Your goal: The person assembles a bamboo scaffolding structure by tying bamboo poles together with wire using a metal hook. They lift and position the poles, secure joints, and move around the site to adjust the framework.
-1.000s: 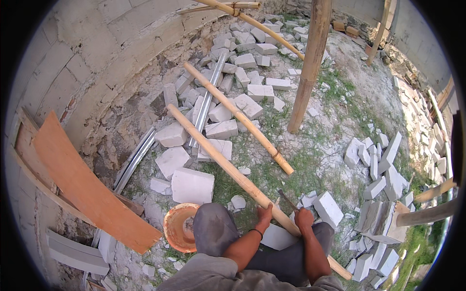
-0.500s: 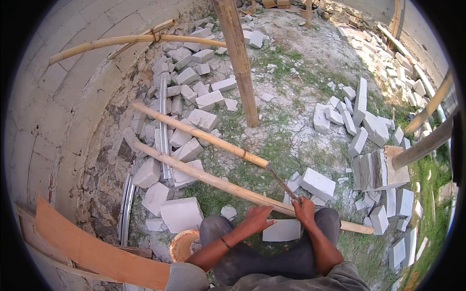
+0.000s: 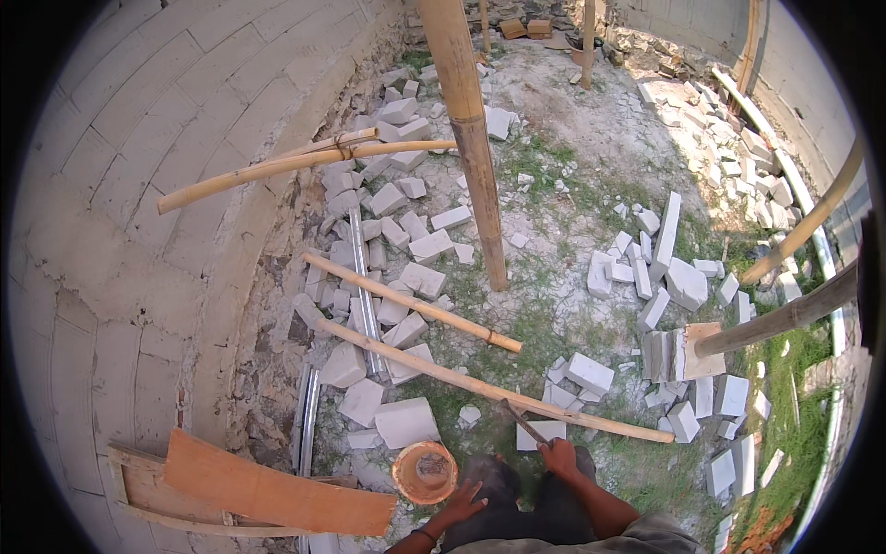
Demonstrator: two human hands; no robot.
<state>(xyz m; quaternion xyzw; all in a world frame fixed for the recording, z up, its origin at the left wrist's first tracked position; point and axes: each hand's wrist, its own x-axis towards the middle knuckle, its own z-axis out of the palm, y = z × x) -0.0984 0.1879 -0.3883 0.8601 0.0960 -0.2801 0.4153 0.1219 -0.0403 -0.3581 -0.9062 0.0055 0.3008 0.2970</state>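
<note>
In my right hand (image 3: 559,458), over my right knee, is the handle end of a long, narrow dark blade (image 3: 526,425), like a machete. Its far end reaches the long bamboo pole (image 3: 434,372) lying slantwise before me; whether they touch I cannot tell. Beyond that pole lies a shorter bamboo pole (image 3: 406,299), its near end cut off. My left hand (image 3: 464,503) is at my left knee with fingers apart, holding nothing. Just beyond it stands an orange-rimmed bucket (image 3: 406,471). A pale block (image 3: 540,435) lies beneath the blade.
Broken pale blocks (image 3: 406,422) are heaped along the left wall (image 3: 221,129) and at the right. An upright bamboo post (image 3: 473,157) stands ahead. Metal channels (image 3: 363,286) lie across the left rubble. Brown boards (image 3: 277,485) lie at lower left. A slanting post (image 3: 784,323) juts in at right.
The view has shifted, with my body higher and farther back from the poles. My left hand has left the long pole for my knee. My right hand has drawn the blade back from the shorter pole.
</note>
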